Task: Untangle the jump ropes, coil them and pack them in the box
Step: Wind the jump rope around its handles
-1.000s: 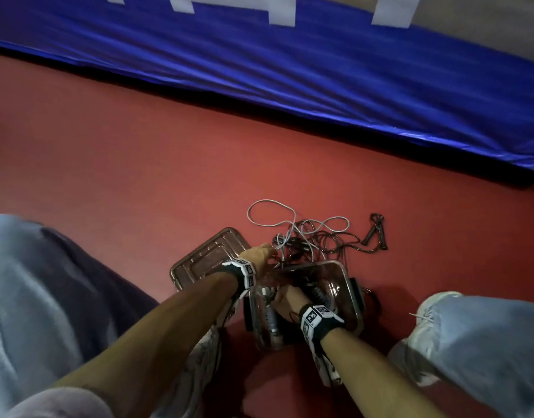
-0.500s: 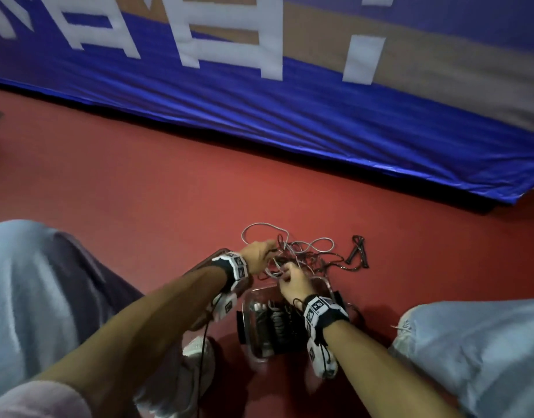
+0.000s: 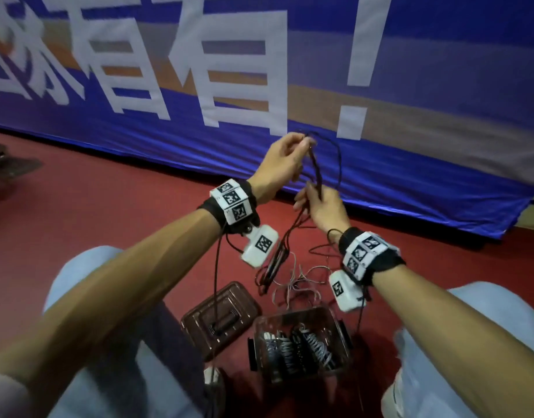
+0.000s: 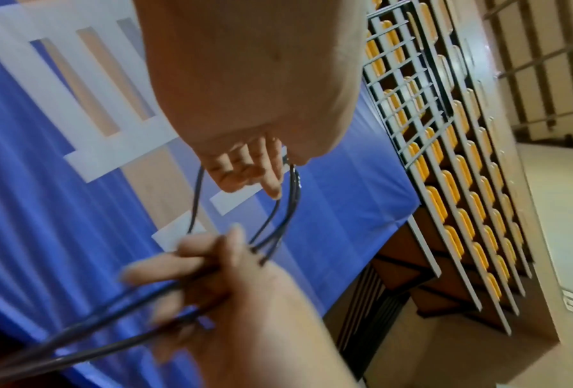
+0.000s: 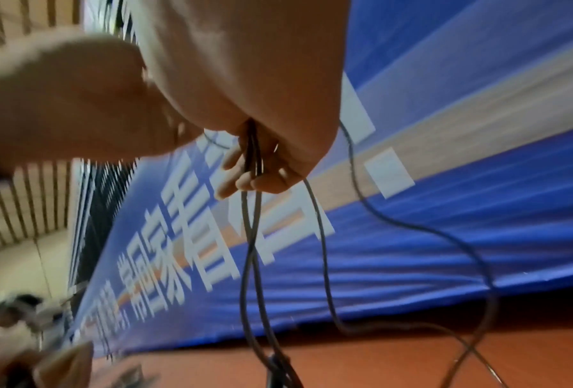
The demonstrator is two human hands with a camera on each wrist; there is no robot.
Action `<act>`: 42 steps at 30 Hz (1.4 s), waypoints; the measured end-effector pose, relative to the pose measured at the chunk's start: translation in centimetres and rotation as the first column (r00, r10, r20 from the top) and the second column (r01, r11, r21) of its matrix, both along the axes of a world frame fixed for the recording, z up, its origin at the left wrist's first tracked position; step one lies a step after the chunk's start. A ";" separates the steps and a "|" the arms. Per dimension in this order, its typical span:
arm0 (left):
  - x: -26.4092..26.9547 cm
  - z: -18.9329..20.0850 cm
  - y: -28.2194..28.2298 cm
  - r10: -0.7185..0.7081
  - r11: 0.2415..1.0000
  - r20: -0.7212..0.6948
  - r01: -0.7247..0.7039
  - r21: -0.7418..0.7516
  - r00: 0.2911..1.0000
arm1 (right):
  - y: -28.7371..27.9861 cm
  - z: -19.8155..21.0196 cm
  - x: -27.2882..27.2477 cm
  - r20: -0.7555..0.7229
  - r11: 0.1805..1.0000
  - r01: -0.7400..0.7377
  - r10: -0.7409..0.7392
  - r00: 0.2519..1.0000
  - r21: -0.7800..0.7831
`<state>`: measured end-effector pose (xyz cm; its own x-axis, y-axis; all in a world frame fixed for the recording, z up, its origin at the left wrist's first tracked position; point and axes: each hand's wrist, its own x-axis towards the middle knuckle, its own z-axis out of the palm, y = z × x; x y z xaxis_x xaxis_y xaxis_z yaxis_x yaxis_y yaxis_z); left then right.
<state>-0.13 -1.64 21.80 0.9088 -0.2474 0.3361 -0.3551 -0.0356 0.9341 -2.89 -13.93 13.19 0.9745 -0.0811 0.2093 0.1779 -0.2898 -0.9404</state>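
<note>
My left hand (image 3: 304,143) is raised in front of the banner and pinches the top of a dark jump rope (image 3: 315,167). Just below, my right hand (image 3: 312,191) grips several of its strands (image 5: 252,236). The rope's dark handles (image 3: 276,260) hang under the hands above the floor. In the left wrist view the left fingers (image 4: 255,173) hold a loop of the rope (image 4: 278,223). A grey rope (image 3: 301,282) lies tangled on the floor. The clear box (image 3: 295,312) stands open below with coiled ropes (image 3: 298,348) inside.
The box lid (image 3: 220,315) lies on the red floor left of the box. A blue banner (image 3: 380,146) hangs close ahead. My knees (image 3: 94,297) flank the box on both sides. Tiered yellow seats (image 4: 461,183) rise to the right.
Both hands have risen from the tangle beside the box to chest height, lifting the dark rope off the floor. The head view has tilted up.
</note>
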 end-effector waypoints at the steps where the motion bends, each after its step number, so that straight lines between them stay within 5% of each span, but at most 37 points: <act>1: 0.0 0.6 0.5 0.019 0.999 0.023 -0.019 0.035 1.000 | -0.5 1.8 -0.4 0.025 1.000 0.002 -0.003 1.000 0.026; 4: -0.5 -0.3 2.2 0.011 0.976 -0.054 0.001 0.218 0.998 | -1.5 5.1 -1.1 0.090 0.982 0.020 -0.037 0.995 0.188; 7: -1.2 -2.2 2.6 -0.165 0.874 -0.225 0.248 0.417 0.960 | -1.7 6.7 -1.0 0.114 0.947 0.001 -0.040 0.993 0.323; 11: -1.4 -3.3 0.6 -0.375 0.792 -0.266 0.456 0.407 0.888 | -2.9 6.7 -0.5 0.070 0.923 0.028 -0.059 0.996 0.384; 15: -0.9 -5.2 -0.8 -0.189 0.907 -0.210 0.252 0.338 0.959 | -3.6 6.3 -0.1 -0.049 0.854 0.058 -0.038 0.998 0.517; 18: -0.6 -4.8 -1.0 -0.137 0.990 -0.346 0.141 -0.014 0.928 | -3.2 5.5 0.1 -0.175 0.906 0.007 0.074 0.982 0.424; 21: 0.2 -3.7 -0.3 -0.228 0.952 -0.455 0.098 -0.291 0.861 | -2.6 4.3 -0.7 -0.285 0.955 -0.126 0.203 0.937 0.267; 26: 1.1 -2.9 1.0 -0.477 0.803 -0.518 0.112 -0.585 0.710 | -1.0 1.8 -2.2 -0.306 0.882 -0.466 0.462 0.832 0.067; 32: 2.1 -1.1 2.7 -0.459 0.742 -0.473 0.031 -0.670 0.752 | -0.7 0.6 -3.1 -0.400 0.810 -0.519 0.395 0.827 -0.273; 34: 3.0 -0.5 3.9 -0.378 0.702 -0.467 -0.081 -0.708 0.799 | -0.6 0.8 -3.4 -0.340 0.850 -0.470 0.380 0.860 -0.237; 37: 4.7 -0.4 6.1 -0.210 0.655 -0.510 -0.267 -0.707 0.834 | -0.3 1.6 -3.0 -0.187 0.957 -0.279 0.289 0.939 0.078; 39: 5.4 -1.0 6.9 -0.109 0.636 -0.569 -0.383 -0.670 0.815 | 0.0 1.8 -2.6 -0.123 0.952 -0.157 0.194 0.973 0.261; 42: 5.6 -2.2 7.0 0.060 0.691 -0.662 -0.510 -0.512 0.747 | -0.4 1.1 -1.8 -0.050 0.939 0.080 -0.067 0.996 0.335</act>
<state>5.50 5.39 19.60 0.9484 0.1261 -0.2911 0.1512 0.6270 0.7642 -4.71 -14.37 14.29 0.9697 -0.2124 0.1210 0.1311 0.0337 -0.9908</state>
